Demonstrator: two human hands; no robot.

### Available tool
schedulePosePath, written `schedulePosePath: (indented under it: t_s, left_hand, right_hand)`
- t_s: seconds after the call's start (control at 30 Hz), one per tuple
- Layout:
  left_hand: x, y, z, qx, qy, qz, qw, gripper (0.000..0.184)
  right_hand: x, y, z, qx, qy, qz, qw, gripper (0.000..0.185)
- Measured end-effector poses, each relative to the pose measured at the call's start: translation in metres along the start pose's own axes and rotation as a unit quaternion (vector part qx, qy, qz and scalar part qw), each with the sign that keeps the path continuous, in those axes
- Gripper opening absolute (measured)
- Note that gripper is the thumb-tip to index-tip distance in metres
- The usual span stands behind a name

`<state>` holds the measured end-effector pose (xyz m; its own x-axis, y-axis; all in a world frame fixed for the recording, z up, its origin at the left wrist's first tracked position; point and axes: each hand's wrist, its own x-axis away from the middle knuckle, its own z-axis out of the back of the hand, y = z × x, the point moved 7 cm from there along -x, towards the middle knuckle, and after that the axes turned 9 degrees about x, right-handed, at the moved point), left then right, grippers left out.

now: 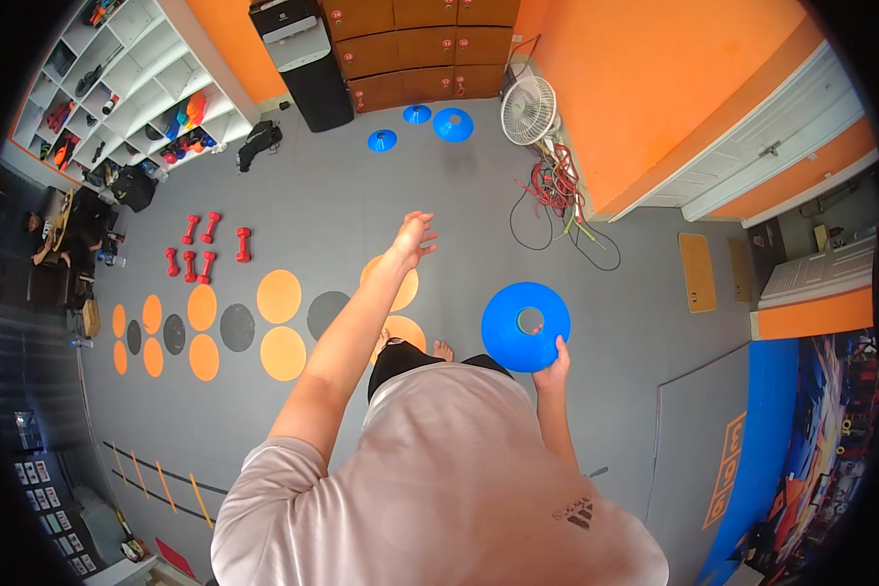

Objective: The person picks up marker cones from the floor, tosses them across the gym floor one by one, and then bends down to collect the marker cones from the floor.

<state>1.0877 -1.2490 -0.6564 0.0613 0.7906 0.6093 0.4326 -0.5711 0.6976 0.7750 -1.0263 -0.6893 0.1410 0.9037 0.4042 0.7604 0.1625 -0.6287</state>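
Blue disc cone (506, 337) – smooth, broad and flared, with a circular rim and a round hole at its middle. Held above the flat grey floor (352, 210), forward and to the right of the torso. Gripped at the near edge by the right hand (554, 367), one digit laid over the upper face, forearm partly hidden behind the pale shirt (479, 469). Stretched well forward on the other side – the left arm, nearly straight, ending in an open left hand (415, 239) with fingers apart and slightly bent. Around it on the floor, two rows of flat orange discs (281, 296) flanking a row of dark discs (236, 327). Beyond those, six red dumbbells (243, 244). Near the wooden lockers (400, 49), three more blue cones (453, 125).
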Motion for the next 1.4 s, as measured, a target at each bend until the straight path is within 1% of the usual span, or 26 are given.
schedulePosePath:
  t_s: [0.07, 0.17, 0.23, 0.33, 0.43, 0.57, 0.63, 0.73, 0.87, 0.97, 1.03, 1.13, 1.23, 1.33, 1.4]
  left_hand:
    - [0.003, -0.009, 0.000, -0.024, -0.029, -0.004, 0.999, 0.052]
    - [0.019, -0.038, -0.012, -0.121, -0.119, 0.032, 0.985, 0.042]
    - [0.035, -0.061, -0.021, -0.242, -0.129, 0.049, 0.960, 0.040]
    - [0.051, -0.088, -0.033, -0.214, -0.180, 0.081, 0.957, 0.035]
    - [0.053, -0.084, -0.028, -0.159, -0.146, 0.033, 0.976, 0.027]
    - [0.071, -0.071, -0.029, -0.124, -0.133, 0.006, 0.983, 0.017]
    - [0.089, -0.059, -0.037, -0.130, -0.115, -0.002, 0.985, 0.015]
    - [0.089, -0.055, -0.036, -0.108, -0.156, -0.016, 0.982, 0.014]
    - [0.095, -0.051, -0.038, -0.146, -0.179, -0.025, 0.973, 0.013]
    - [0.104, -0.056, -0.036, -0.140, -0.201, -0.042, 0.969, 0.013]
    - [0.110, -0.060, -0.034, -0.140, -0.202, -0.054, 0.968, 0.013]
    - [0.129, -0.069, -0.027, -0.152, -0.185, -0.042, 0.970, 0.015]
    - [0.157, -0.070, -0.015, -0.088, -0.132, -0.071, 0.985, 0.019]
    - [0.180, -0.064, 0.001, -0.035, -0.125, -0.092, 0.987, 0.022]
    - [0.209, -0.063, -0.002, -0.090, -0.171, -0.077, 0.978, 0.022]
  right_hand:
    - [-0.007, 0.004, -0.008, 0.007, -0.027, -0.015, 0.999, 0.045]
    - [-0.016, 0.010, -0.023, 0.002, -0.062, -0.035, 0.997, 0.045]
    - [-0.020, 0.013, -0.033, 0.010, -0.071, -0.053, 0.996, 0.046]
    - [-0.024, 0.016, -0.048, 0.009, -0.097, -0.078, 0.992, 0.048]
    - [-0.027, 0.016, -0.058, 0.008, -0.117, -0.092, 0.989, 0.051]
    - [-0.028, 0.015, -0.063, 0.006, -0.140, -0.088, 0.986, 0.055]
    - [-0.029, 0.016, -0.062, 0.010, -0.163, -0.084, 0.983, 0.060]
    - [-0.028, 0.014, -0.058, 0.007, -0.183, -0.083, 0.980, 0.071]
    - [-0.015, 0.011, -0.067, -0.001, -0.191, -0.061, 0.980, 0.086]
    - [-0.002, 0.014, -0.062, -0.007, -0.198, -0.065, 0.978, 0.091]
    - [0.010, 0.016, -0.062, -0.012, -0.202, -0.064, 0.977, 0.090]
    - [0.025, 0.023, -0.051, -0.019, -0.201, -0.077, 0.976, 0.086]
    - [0.049, 0.027, -0.038, -0.013, -0.193, -0.076, 0.978, 0.078]
    - [0.074, 0.029, -0.011, -0.016, -0.205, -0.073, 0.976, 0.066]
    - [0.097, 0.033, 0.013, -0.023, -0.197, -0.068, 0.978, 0.059]
